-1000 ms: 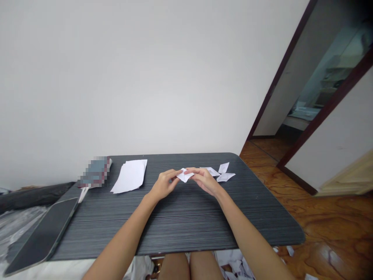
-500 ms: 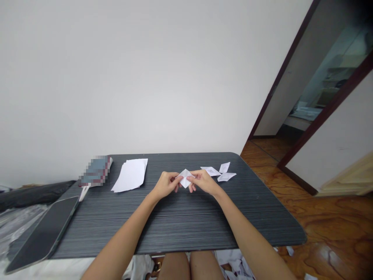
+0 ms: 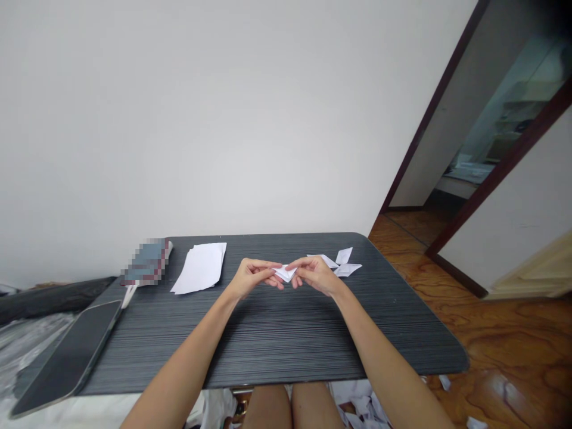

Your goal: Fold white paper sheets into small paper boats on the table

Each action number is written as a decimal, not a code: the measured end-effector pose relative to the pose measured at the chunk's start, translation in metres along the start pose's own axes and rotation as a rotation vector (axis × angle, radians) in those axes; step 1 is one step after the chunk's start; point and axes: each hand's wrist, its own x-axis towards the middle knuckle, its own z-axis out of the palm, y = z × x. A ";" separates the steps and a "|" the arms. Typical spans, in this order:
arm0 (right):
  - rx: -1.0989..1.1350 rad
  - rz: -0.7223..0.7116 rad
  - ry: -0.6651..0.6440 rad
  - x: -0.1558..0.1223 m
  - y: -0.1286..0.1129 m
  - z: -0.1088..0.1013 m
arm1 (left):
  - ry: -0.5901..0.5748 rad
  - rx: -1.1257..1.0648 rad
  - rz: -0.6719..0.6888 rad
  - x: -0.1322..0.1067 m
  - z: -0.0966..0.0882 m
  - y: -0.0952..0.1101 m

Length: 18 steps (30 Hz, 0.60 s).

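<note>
A small piece of folded white paper point(image 3: 286, 274) is held above the table between my two hands, its lower edge coming to a point. My left hand point(image 3: 254, 277) pinches its left side between thumb and fingers. On the other side, my right hand point(image 3: 315, 274) grips it the same way, with the thumb near the top edge. Several folded paper pieces point(image 3: 347, 270) lie just beyond my right hand, one of them partly hidden by it. To the left rests a stack of white paper sheets point(image 3: 200, 269).
The dark table point(image 3: 286, 345) stands against a white wall. A pixelated book-like item point(image 3: 146, 262) and a dark flat tablet-like device point(image 3: 69, 356) lie at its left. Paper scraps point(image 3: 364, 408) are below the front edge. A doorway opens at right.
The paper was a spread diamond; now its top is folded down, leaving a flatter, downward-pointing shape. My left fingers have moved to its upper edge.
</note>
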 end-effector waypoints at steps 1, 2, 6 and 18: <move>-0.010 -0.007 -0.001 0.000 0.000 0.000 | -0.002 0.005 -0.001 -0.001 0.000 0.001; -0.021 -0.014 -0.003 -0.001 -0.001 0.000 | -0.006 0.006 0.002 -0.001 -0.001 0.002; -0.093 -0.054 -0.023 -0.001 -0.004 0.000 | -0.051 -0.027 0.022 -0.003 -0.001 0.004; -0.313 -0.145 -0.048 -0.001 0.003 -0.004 | -0.036 0.106 -0.100 0.005 0.001 -0.001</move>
